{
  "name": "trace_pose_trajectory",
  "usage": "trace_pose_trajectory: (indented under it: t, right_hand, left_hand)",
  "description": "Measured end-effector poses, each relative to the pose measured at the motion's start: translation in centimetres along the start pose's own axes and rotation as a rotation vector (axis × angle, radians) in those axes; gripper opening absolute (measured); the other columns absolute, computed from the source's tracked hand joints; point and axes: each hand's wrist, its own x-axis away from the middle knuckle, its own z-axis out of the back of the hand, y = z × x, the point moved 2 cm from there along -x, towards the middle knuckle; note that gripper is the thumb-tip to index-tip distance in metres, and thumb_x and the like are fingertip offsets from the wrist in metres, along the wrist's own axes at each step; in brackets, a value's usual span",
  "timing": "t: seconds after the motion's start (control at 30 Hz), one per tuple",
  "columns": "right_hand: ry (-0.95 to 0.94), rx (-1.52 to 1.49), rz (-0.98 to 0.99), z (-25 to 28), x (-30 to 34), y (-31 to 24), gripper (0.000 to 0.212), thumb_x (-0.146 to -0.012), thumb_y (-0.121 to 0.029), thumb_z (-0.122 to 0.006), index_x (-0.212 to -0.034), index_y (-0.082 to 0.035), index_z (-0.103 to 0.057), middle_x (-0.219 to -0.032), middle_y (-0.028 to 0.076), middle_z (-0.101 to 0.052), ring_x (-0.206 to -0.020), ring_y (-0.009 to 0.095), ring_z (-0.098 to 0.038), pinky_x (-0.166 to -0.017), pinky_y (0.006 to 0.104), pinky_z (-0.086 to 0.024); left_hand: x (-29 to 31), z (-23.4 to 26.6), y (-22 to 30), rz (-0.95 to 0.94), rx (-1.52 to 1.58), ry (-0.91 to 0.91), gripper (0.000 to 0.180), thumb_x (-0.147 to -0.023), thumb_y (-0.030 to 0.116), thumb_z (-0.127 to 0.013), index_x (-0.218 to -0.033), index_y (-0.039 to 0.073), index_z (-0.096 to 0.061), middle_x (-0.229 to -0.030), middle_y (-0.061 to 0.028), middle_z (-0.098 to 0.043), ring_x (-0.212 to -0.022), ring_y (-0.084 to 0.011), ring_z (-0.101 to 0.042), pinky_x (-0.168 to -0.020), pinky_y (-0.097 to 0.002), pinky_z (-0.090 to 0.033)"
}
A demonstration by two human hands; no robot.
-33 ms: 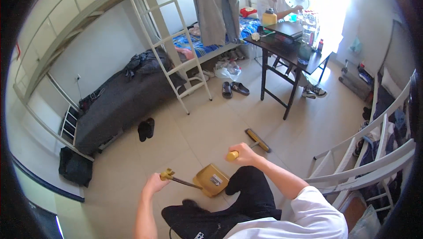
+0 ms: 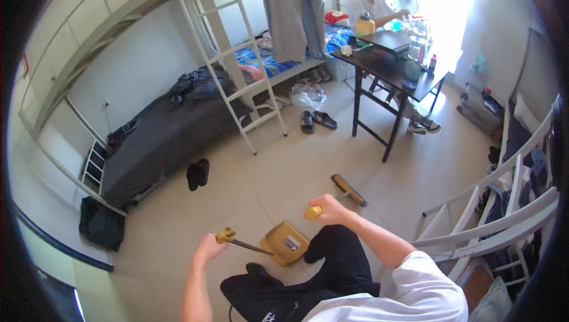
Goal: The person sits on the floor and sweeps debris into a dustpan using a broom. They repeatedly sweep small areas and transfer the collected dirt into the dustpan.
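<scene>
My left hand [image 2: 207,247] is closed round the upper end of a long-handled dustpan. Its dark stick slants down to the yellow pan [image 2: 281,232], which rests on the floor in front of my feet. My right hand [image 2: 332,210] grips a broom by its yellow handle end. The broom head [image 2: 348,190], a yellow bar with dark bristles, lies on the tiles ahead of that hand, to the right of the pan and apart from it. Part of the broom's stick is hidden by my right hand.
Black slippers [image 2: 197,175] lie by the grey-covered lower bunk [image 2: 154,138]; another dark pair [image 2: 317,121] sits near the black folding table [image 2: 379,61]. A person [image 2: 358,5] sits behind that table. White bunk ladders stand at left [image 2: 222,55] and right [image 2: 468,215].
The view has shifted very slightly. Both hands keep the same hold, and the broom and dustpan look unmoved on the floor.
</scene>
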Motion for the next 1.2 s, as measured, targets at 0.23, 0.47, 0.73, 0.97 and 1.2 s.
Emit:
trace_pose_trajectory:
  t: [0.23,0.47,0.73,0.97,1.2]
  right_hand:
    - [0.007,0.037,-0.071,-6.7,-2.1,-1.8,0.018,-0.064,-0.022,-0.068,-0.074,-0.007,-0.064,-0.068,0.014,-0.061,-0.064,0.034,-0.058,-0.058,0.0376,-0.046]
    - [-0.154,-0.163,-0.049,-13.3,-2.7,-10.0,0.019,-0.062,-0.017,-0.065,-0.073,-0.001,-0.061,-0.060,0.017,-0.058,-0.053,0.022,-0.056,-0.055,0.0352,-0.046]
    - [-0.113,-0.589,0.062,-13.2,-1.4,-15.4,0.026,-0.077,-0.015,-0.067,-0.059,-0.005,-0.052,-0.050,0.003,-0.045,-0.050,0.010,-0.043,-0.045,0.0288,-0.034]
    - [0.397,-0.847,-0.045,-1.5,-0.6,-7.1,0.025,-0.081,-0.012,-0.062,-0.061,-0.007,-0.049,-0.053,-0.003,-0.046,-0.049,0.008,-0.047,-0.043,0.0246,-0.036]
    - [0.386,-0.701,0.005,8.9,2.0,-5.6,0.028,-0.079,-0.007,-0.062,-0.057,-0.006,-0.044,-0.053,-0.004,-0.044,-0.047,0.006,-0.041,-0.042,0.0236,-0.029]
  left_hand:
    - [-0.3,-0.4,-1.8,-0.129,0.045,0.049,0.034,-0.072,0.032,-0.067,-0.091,0.004,-0.066,-0.078,-0.0174,-0.066,-0.074,-0.0302,-0.064,-0.069,-0.0387,-0.049]
    - [-0.5,-0.2,-0.2,-0.128,0.097,0.002,0.033,-0.072,0.030,-0.067,-0.092,0.004,-0.065,-0.078,-0.0184,-0.065,-0.075,-0.0325,-0.063,-0.069,-0.0387,-0.050]
    - [-0.1,-0.1,-0.4,-0.076,0.067,0.023,0.031,-0.072,0.027,-0.068,-0.093,0.005,-0.065,-0.080,-0.0186,-0.065,-0.076,-0.0345,-0.062,-0.068,-0.0395,-0.049]
    - [0.4,0.3,-0.4,-0.151,0.038,0.079,0.032,-0.072,0.028,-0.068,-0.094,0.005,-0.065,-0.080,-0.0180,-0.065,-0.076,-0.0335,-0.063,-0.069,-0.0398,-0.049]
    - [0.3,0.1,0.3,-0.155,0.037,0.083,0.031,-0.072,0.027,-0.069,-0.092,0.003,-0.065,-0.076,-0.0159,-0.066,-0.070,-0.0295,-0.064,-0.065,-0.0373,-0.049]
